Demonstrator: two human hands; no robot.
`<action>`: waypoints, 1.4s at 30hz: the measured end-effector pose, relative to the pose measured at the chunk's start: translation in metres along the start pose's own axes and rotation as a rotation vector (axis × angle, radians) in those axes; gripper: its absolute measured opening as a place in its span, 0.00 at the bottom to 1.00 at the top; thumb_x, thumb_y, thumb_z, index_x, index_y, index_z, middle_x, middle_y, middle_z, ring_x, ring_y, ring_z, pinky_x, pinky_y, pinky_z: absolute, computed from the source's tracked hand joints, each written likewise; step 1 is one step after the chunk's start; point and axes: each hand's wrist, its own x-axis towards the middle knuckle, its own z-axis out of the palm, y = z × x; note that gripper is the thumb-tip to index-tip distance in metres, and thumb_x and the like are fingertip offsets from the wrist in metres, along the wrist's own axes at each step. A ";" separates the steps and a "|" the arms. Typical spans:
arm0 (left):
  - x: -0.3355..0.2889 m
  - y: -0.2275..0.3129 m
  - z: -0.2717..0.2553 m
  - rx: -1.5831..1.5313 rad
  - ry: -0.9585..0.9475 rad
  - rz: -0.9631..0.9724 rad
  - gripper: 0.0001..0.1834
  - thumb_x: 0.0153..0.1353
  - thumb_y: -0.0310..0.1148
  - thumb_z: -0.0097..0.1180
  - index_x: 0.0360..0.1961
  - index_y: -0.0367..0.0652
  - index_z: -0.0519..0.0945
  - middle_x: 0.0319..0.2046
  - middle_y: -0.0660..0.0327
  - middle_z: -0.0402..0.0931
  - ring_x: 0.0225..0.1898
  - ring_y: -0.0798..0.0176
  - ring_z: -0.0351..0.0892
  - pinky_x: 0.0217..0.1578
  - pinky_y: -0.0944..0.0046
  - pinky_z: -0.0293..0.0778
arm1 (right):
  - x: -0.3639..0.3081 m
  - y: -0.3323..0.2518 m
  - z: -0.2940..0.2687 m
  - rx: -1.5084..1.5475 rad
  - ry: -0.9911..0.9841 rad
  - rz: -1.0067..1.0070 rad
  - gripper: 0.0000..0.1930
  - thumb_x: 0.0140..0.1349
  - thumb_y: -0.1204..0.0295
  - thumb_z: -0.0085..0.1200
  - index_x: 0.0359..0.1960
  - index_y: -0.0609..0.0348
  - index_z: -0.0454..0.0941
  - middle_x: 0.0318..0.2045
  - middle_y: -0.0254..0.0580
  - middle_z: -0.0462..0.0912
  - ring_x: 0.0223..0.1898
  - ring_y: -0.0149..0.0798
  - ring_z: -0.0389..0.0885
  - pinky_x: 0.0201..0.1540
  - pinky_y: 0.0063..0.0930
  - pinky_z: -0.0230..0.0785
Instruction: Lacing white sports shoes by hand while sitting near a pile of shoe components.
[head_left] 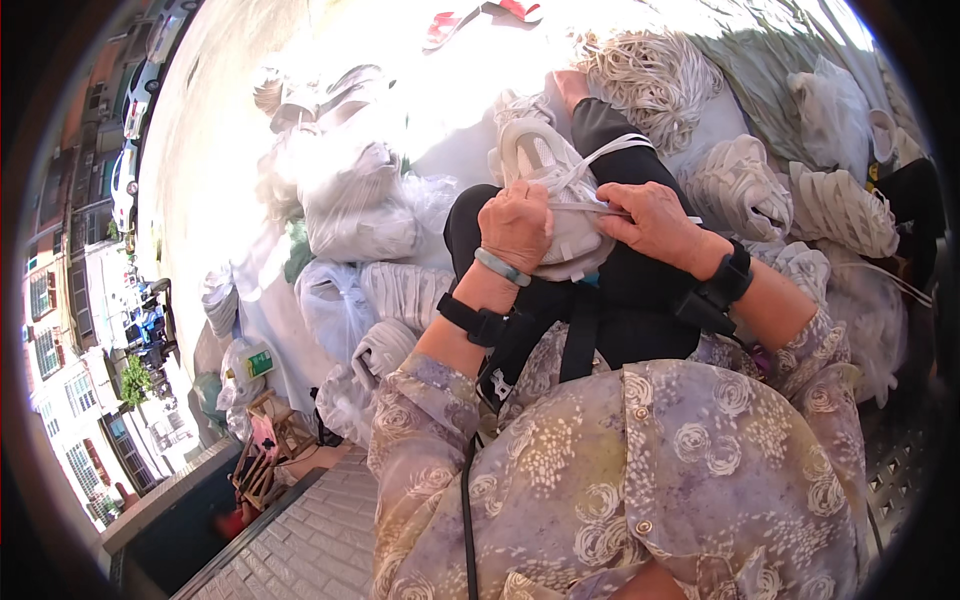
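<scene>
Gripping a white mesh shoe (548, 190), left hand (517, 225), right hand (655, 222) pinching flat lace (600, 158)

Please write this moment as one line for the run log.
left hand: holds white shoe on lap | right hand: pulls white lace | around: bagged white shoes, lace bundle

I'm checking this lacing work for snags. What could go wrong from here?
The white lace loops loosely over the knee beyond the white shoe; it might catch or tangle as both hands pull. The left hand and right hand pinch the lace close together, so it could slip. Glare washes out the bagged shoes, perhaps hiding eyelets.
</scene>
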 end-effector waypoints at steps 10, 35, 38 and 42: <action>-0.023 0.002 0.013 -0.344 0.109 -0.501 0.04 0.47 0.29 0.51 0.26 0.42 0.73 0.20 0.58 0.72 0.23 0.54 0.74 0.26 0.59 0.69 | -0.005 0.019 -0.014 0.000 0.157 -0.052 0.09 0.57 0.70 0.48 0.21 0.58 0.71 0.20 0.47 0.73 0.28 0.51 0.74 0.28 0.37 0.65; 0.008 0.033 0.016 -0.096 0.056 -0.207 0.08 0.45 0.34 0.54 0.25 0.43 0.80 0.50 0.59 0.71 0.51 0.53 0.68 0.47 0.54 0.62 | 0.037 0.015 0.014 0.000 -0.087 0.065 0.09 0.40 0.73 0.50 0.23 0.67 0.73 0.24 0.59 0.76 0.35 0.57 0.76 0.39 0.44 0.67; 0.010 0.033 0.015 -0.051 0.052 -0.166 0.09 0.44 0.35 0.55 0.26 0.43 0.80 0.49 0.59 0.71 0.50 0.53 0.68 0.48 0.53 0.61 | 0.039 0.024 0.011 0.114 -0.154 0.072 0.09 0.41 0.73 0.50 0.24 0.65 0.73 0.24 0.58 0.76 0.34 0.56 0.76 0.38 0.44 0.67; 0.013 0.035 0.022 -0.046 0.069 -0.160 0.09 0.44 0.35 0.55 0.26 0.43 0.79 0.49 0.59 0.71 0.50 0.52 0.68 0.49 0.53 0.60 | 0.037 0.023 0.013 0.165 -0.119 0.029 0.07 0.41 0.76 0.48 0.24 0.66 0.71 0.23 0.56 0.75 0.31 0.56 0.73 0.34 0.41 0.65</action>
